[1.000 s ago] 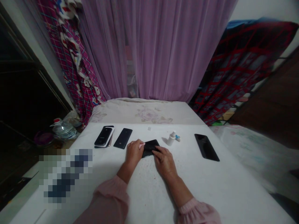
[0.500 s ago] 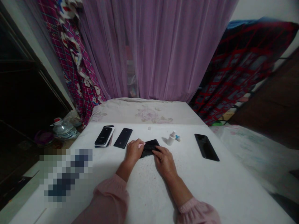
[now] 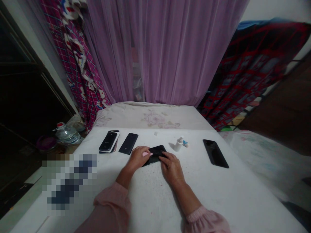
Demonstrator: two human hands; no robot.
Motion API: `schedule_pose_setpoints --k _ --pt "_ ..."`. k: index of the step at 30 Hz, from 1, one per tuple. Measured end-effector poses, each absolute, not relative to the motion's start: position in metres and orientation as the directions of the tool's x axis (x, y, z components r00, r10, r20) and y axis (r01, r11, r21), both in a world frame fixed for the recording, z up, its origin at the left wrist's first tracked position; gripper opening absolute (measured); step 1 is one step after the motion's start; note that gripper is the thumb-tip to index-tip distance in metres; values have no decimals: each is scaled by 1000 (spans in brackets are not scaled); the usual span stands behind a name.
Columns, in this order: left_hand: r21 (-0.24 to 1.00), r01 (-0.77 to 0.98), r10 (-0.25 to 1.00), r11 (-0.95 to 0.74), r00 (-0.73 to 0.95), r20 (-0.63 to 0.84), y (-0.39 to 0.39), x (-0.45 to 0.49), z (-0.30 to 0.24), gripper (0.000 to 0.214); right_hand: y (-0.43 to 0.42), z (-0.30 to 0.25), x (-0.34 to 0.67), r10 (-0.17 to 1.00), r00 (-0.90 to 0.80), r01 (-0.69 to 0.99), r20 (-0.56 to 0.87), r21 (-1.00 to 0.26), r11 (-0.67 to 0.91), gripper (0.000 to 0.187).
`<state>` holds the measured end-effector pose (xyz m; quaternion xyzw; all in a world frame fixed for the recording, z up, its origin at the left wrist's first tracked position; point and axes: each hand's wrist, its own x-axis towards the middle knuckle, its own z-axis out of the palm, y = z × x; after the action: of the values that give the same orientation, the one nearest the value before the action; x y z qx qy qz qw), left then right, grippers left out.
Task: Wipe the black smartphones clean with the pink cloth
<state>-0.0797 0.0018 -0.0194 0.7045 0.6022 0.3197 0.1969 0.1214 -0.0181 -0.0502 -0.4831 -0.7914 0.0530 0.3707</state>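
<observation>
I'd go lightly here, pink tool [image 3: 146, 154] low and even: the left hand [image 3: 139, 158] is closed around it, while the right hand [image 3: 172, 166], half-curled, rests fingertips on the phone [image 3: 153, 160] (whether they pinch, I can't tell). The phone lies mid-frame, thin, black and faintly glossy.

From my remote feed I list: left sleeve [image 3: 109, 208], dusty pink, loose, creased; right sleeve [image 3: 209, 221], matching, cuff [image 3: 193, 214] finely gathered; hands [image 3: 173, 168], two, bare.
</observation>
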Motion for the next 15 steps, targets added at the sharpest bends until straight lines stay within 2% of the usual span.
schedule_pose_setpoints --k 8,15 --pt "563 827 985 -4 -92 143 7 -65 -8 9 -19 -49 121 808 -257 733 530 -438 520 34" --pt "484 870 981 88 -159 107 11 -57 1 11 -20 -47 120 826 -261 740 500 -446 503 36"
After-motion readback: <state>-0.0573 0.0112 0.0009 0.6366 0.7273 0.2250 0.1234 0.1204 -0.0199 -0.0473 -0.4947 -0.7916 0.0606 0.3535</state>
